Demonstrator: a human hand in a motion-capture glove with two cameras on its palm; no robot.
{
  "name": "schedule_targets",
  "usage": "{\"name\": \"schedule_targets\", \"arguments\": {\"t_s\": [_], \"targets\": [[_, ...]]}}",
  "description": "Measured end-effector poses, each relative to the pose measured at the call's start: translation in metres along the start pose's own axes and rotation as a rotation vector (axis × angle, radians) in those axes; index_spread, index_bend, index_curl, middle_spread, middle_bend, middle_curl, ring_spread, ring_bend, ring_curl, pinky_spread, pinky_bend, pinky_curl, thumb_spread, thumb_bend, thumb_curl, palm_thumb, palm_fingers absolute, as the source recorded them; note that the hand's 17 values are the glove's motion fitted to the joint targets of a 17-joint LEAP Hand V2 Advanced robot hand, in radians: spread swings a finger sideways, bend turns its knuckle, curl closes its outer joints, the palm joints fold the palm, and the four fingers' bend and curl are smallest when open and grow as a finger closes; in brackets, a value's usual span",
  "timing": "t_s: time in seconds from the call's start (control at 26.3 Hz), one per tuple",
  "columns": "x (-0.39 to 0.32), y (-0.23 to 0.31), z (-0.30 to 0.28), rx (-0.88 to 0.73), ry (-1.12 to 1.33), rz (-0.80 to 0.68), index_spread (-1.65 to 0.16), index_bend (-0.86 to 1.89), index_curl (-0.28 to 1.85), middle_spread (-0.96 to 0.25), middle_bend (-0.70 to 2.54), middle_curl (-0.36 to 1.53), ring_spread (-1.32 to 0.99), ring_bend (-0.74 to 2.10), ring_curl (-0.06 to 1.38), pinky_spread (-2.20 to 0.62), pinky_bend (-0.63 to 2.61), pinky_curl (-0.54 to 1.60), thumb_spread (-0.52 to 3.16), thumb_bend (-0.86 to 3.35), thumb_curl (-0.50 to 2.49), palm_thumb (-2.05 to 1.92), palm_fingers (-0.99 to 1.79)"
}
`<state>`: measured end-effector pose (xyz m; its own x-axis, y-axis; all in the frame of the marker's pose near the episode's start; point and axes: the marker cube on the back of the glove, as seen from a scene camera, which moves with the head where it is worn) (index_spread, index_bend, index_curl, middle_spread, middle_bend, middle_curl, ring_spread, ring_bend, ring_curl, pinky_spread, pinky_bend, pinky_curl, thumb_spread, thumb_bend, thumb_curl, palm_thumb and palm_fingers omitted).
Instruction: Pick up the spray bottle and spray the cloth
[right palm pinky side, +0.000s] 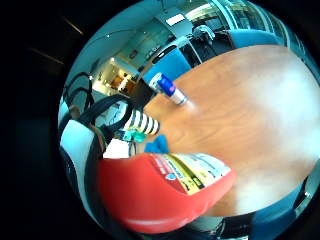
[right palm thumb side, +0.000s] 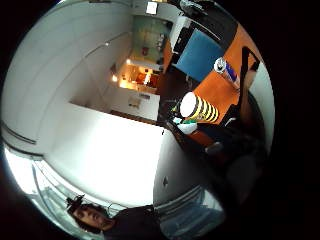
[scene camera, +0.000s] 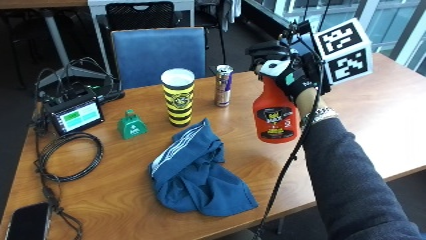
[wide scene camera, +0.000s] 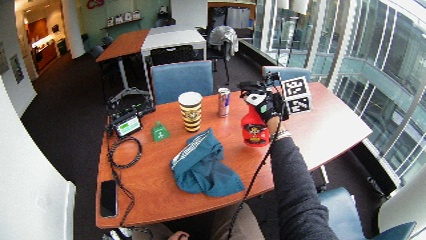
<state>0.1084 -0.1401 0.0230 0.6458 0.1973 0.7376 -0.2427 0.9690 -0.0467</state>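
The wooden table carried everything, and the blue cloth lay crumpled on it, the landmark for the rest. Up and to one side of the cloth, clear of the tabletop, the red spray bottle hung upright in the gloved right hand, whose fingers were wrapped round the neck under the black trigger head. The little-finger palm view showed the bottle's red body and label pressed close against the palm. Behind the cloth stood the yellow-and-black striped cup, and further behind it the slim drinks can; just past the cloth's far corner sat a small green bell.

The lift looked done, so the step in hand was likely the aiming. To do it well, the nozzle needed to turn down toward the middle of the cloth, away from the cup and can, which stood in the line of a level spray. A forefinger had to reach the trigger without letting the neck slip; whether one already rested there could not be made out
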Motion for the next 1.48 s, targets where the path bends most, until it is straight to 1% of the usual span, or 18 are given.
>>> {"name": "schedule_targets", "arguments": {"t_s": [0.08,0.3,0.46,0.72,0.95,1.1,1.18,1.33,1.48], "targets": [[-0.012,-0.002,-0.007,-0.037,0.038,-0.03,-0.3,0.27,0.54,-0.23,0.52,0.5,-0.23,0.55,0.46,-0.33,0.43,0.41,0.15,-0.03,0.71,1.02,1.36],[-0.037,-0.005,-0.026,-0.077,0.135,-0.125,-0.3,0.28,0.54,-0.23,0.53,0.5,-0.23,0.55,0.46,-0.34,0.43,0.41,0.14,-0.04,0.72,1.01,1.37],[-0.038,-0.012,-0.034,-0.078,0.198,-0.131,-0.3,0.26,0.54,-0.23,0.52,0.5,-0.22,0.6,0.47,-0.34,0.41,0.41,0.14,-0.03,0.72,1.02,1.38],[-0.062,-0.01,-0.03,-0.258,0.428,-0.204,-0.3,0.25,0.55,-0.23,0.53,0.5,-0.22,0.61,0.47,-0.32,0.41,0.4,0.16,-0.04,0.73,1.01,1.36],[-0.067,0.009,0.0,-0.45,0.634,-0.241,-0.3,0.26,0.56,-0.23,0.54,0.51,-0.22,0.59,0.47,-0.31,0.41,0.4,0.17,-0.04,0.73,1.01,1.36],[-0.053,0.036,0.044,-0.655,0.823,-0.258,-0.3,0.26,0.56,-0.23,0.54,0.51,-0.22,0.59,0.47,-0.31,0.42,0.4,0.18,-0.03,0.74,1.01,1.36],[-0.044,0.046,0.062,-0.722,0.905,-0.252,-0.3,0.26,0.56,-0.23,0.54,0.51,-0.22,0.59,0.47,-0.31,0.42,0.4,0.18,-0.03,0.74,1.01,1.36],[-0.027,0.058,0.084,-0.787,1.045,-0.234,-0.3,0.26,0.56,-0.23,0.54,0.51,-0.23,0.59,0.47,-0.31,0.42,0.39,0.19,-0.03,0.74,1.01,1.36],[-0.012,0.068,0.104,-0.816,1.152,-0.236,-0.3,0.26,0.57,-0.23,0.54,0.51,-0.23,0.59,0.47,-0.31,0.42,0.39,0.19,-0.03,0.74,1.01,1.36]]}}
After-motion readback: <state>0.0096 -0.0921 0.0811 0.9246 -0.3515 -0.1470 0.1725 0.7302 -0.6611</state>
